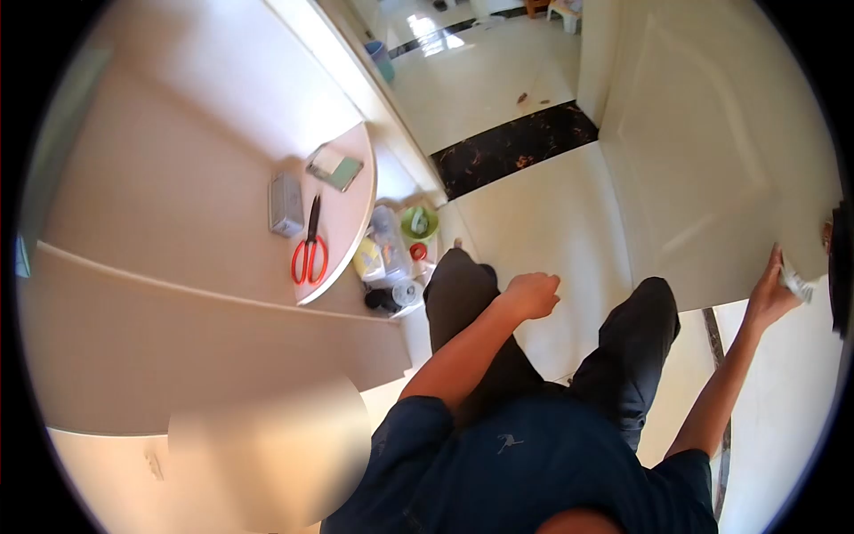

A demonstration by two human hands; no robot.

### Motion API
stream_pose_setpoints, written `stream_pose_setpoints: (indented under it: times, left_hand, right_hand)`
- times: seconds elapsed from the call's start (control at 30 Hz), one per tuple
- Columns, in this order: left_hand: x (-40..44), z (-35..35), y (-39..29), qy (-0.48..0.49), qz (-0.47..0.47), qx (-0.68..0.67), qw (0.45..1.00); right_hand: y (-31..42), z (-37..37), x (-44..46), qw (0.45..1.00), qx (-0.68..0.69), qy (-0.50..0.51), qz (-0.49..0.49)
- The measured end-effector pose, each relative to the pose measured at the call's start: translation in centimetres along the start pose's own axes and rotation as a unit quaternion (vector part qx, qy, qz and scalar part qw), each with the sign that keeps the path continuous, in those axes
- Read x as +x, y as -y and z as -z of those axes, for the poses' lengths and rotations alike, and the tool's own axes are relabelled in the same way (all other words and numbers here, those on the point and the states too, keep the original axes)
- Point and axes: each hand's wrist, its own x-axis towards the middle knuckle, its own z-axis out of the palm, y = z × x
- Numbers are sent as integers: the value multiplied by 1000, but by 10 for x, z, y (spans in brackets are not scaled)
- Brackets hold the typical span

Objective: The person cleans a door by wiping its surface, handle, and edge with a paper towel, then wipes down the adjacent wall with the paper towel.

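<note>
My left hand [531, 295] hangs in front of my left thigh, fingers curled into a loose fist, with nothing showing in it. Out at the far right, my right hand [772, 295] is closed on a crumpled white cloth [796, 283] with some grey marks. It is at the edge of a pale door [703, 169], close to a dark door handle [838, 267]. Whether the cloth touches the door, I cannot tell.
At left, a rounded shelf [342, 218] bears red-handled scissors [310, 254], a grey box [286, 205] and a flat green-and-white packet [335, 167]. A lower shelf holds a green bowl [419, 224] and bottles. A dark threshold [516, 149] crosses the doorway ahead.
</note>
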Motion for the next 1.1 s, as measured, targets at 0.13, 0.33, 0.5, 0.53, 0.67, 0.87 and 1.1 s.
stream_pose_setpoints:
  times: [0.13,0.33,0.5,0.53,0.67,0.87,1.1]
  left_hand:
    - [5,2,-6,28,16,-7,999]
    - [4,4,-11,18,11,-19,1000]
    - [7,-11,3,-8,-21,-47,999]
    - [7,-10,2,1,-12,-46,999]
    - [4,-1,-3,4,-21,-38,999]
    - [4,8,-14,-5,-7,-44,999]
    - [5,2,-4,1,-23,-16,1000]
  right_hand:
    - [11,21,69,993,-85,7,78]
    - [-38,-3,5,967,202,-144,-63]
    - [-24,-10,-32,967,130,-164,-144]
    - [11,3,-13,962,65,-111,-242]
    - [71,12,80,962,117,-167,-182]
    - [71,7,60,957,190,-128,-177]
    - [52,6,11,949,160,-95,-254]
